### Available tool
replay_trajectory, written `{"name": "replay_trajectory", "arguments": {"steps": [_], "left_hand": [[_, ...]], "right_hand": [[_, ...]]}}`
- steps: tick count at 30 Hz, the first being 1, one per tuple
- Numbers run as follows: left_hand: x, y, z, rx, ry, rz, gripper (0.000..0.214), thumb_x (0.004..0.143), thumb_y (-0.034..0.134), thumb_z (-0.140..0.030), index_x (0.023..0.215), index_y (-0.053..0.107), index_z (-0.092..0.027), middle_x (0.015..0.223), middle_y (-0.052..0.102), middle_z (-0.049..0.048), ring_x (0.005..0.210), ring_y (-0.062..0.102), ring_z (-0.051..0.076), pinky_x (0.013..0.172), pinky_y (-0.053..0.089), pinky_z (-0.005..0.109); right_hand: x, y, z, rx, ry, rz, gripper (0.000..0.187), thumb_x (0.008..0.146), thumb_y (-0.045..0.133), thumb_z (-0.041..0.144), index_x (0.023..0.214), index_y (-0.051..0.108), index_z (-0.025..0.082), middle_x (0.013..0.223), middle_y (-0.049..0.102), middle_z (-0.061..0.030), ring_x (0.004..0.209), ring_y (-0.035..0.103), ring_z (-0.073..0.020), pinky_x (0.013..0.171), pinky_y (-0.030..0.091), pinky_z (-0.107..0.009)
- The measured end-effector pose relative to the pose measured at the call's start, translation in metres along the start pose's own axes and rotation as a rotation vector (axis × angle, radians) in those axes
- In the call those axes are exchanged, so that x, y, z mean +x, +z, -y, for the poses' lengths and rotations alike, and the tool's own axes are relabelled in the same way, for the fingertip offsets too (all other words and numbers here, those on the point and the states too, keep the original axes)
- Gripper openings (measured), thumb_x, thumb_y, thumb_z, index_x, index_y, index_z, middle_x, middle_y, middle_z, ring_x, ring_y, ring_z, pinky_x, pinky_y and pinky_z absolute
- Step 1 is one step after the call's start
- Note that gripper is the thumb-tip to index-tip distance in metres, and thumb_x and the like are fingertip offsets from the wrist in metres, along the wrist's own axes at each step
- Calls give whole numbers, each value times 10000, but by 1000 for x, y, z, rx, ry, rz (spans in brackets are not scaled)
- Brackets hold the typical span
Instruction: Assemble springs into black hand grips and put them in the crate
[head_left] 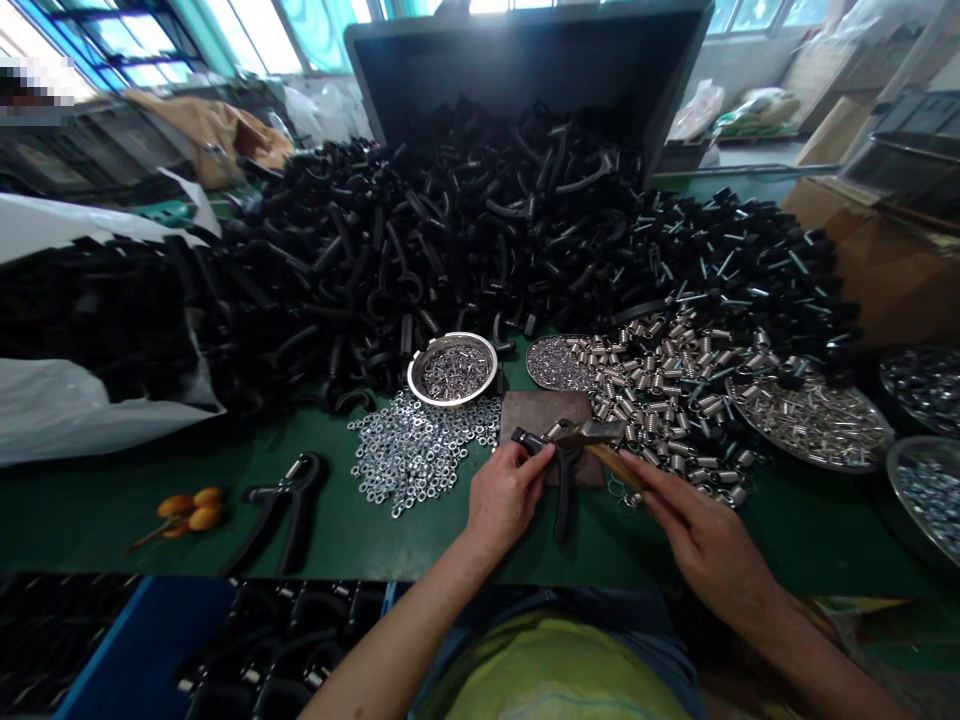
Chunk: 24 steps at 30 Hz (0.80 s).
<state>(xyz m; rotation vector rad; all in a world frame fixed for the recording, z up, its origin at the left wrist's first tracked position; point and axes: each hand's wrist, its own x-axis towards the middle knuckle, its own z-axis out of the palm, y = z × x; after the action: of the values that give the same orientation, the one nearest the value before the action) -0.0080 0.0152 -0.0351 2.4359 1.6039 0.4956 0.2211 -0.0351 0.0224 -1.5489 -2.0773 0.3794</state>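
My right hand (712,540) is closed around the wooden handle of a hammer (619,467). The hammer's metal head lies over a black hand-grip handle (565,500), which rests on a flat metal plate (525,408). With its fingers pinched, my left hand (508,497) steadies the upper end of that handle beside the hammer head. Where the head meets the part is partly hidden. To the left, a two-legged black hand grip (296,500) lies on the green table (375,545).
Loose nuts (412,455) and a bowl of pins (453,370) sit left of the plate; coil springs (667,390) spread to its right. A huge heap of black handles (450,230) fills the back. Metal trays (814,420) stand at right. Small orange fruits (191,508) lie at left.
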Motion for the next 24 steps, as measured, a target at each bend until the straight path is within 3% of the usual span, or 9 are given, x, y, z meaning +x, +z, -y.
{"name": "replay_trajectory", "arguments": {"steps": [10,17,24], "left_hand": [[2,-6,-2,20,6,-6,405,853,498,-232,1234,540,-363,974,538,46,804,506,169,683,427,282],[8,-10,-4,-185,-28,-56,312,870,499,-312,1158,611,-268,956,546,52,871,517,171,754,434,295],[27,-11,-4,-363,-146,-94,182,857,540,-279,940,694,-230,855,571,24,851,540,151,726,431,258]], "right_hand": [[0,0,-2,-10,16,23,427,920,388,204,1336,441,285,1254,595,-25,1089,597,-183,888,528,-365],[-1,0,-3,-8,18,11,418,921,390,223,1329,453,287,1256,593,-23,1092,595,-186,889,526,-356],[-2,0,-5,14,18,17,415,926,389,218,1333,439,278,1276,578,-23,1119,576,-177,915,510,-358]]}}
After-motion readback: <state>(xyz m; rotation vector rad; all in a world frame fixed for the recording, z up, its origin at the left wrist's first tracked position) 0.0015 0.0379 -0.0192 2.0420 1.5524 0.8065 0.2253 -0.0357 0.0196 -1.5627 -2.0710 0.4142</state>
